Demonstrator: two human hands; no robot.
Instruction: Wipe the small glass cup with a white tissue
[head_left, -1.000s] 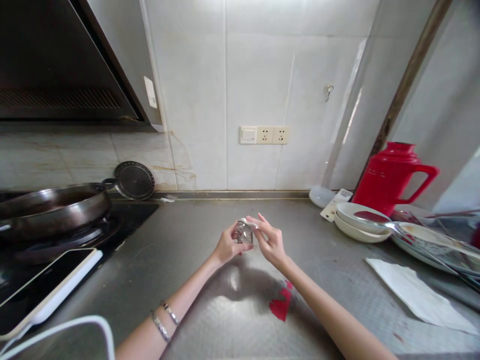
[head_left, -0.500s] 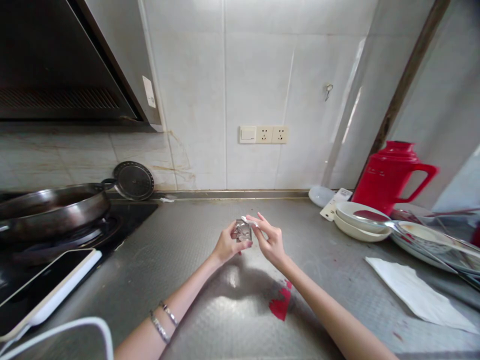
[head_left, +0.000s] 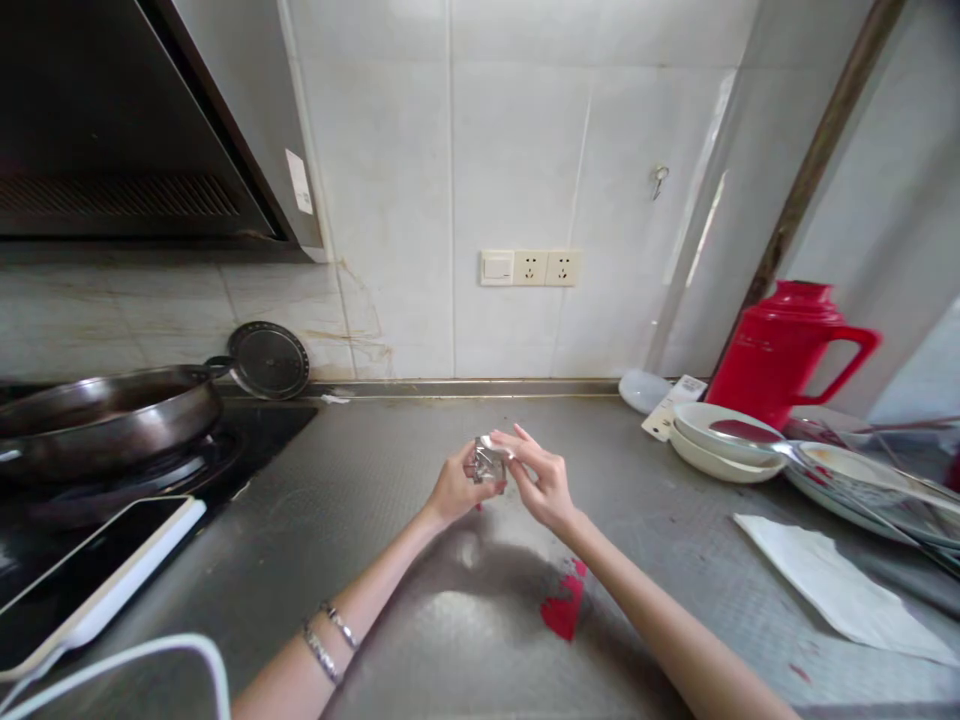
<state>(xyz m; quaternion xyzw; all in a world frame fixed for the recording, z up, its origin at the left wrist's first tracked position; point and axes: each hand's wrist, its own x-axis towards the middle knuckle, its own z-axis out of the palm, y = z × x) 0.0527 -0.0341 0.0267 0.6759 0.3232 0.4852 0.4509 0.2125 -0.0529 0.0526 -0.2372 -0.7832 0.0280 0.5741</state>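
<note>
Over the middle of the metal counter, my left hand [head_left: 452, 490] is wrapped round a small clear square container [head_left: 489, 462] that looks like glass or plastic. The container's far side is partly covered by fingers. My right hand [head_left: 541, 482] meets it from the right. Between its thumb and forefinger is a small white piece [head_left: 501, 450], perhaps folded tissue, pressed against the container's upper edge. The other fingers of that hand stretch out past the edge. Below the hands, a torn red patch [head_left: 562, 607] marks the counter [head_left: 405, 640].
A steel pan [head_left: 112, 425] sits on the black stove at left, near a phone [head_left: 97, 570] with a white cable. To the right are stacked bowls [head_left: 724, 445], plates [head_left: 862, 495], a white tissue [head_left: 836, 590] and a red thermos jug [head_left: 784, 350]. Sockets [head_left: 530, 268] are on the wall.
The white piece in my right hand has shifted slightly along the container's upper edge, and the fingers lie a little lower over it. My left hand keeps its hold.
</note>
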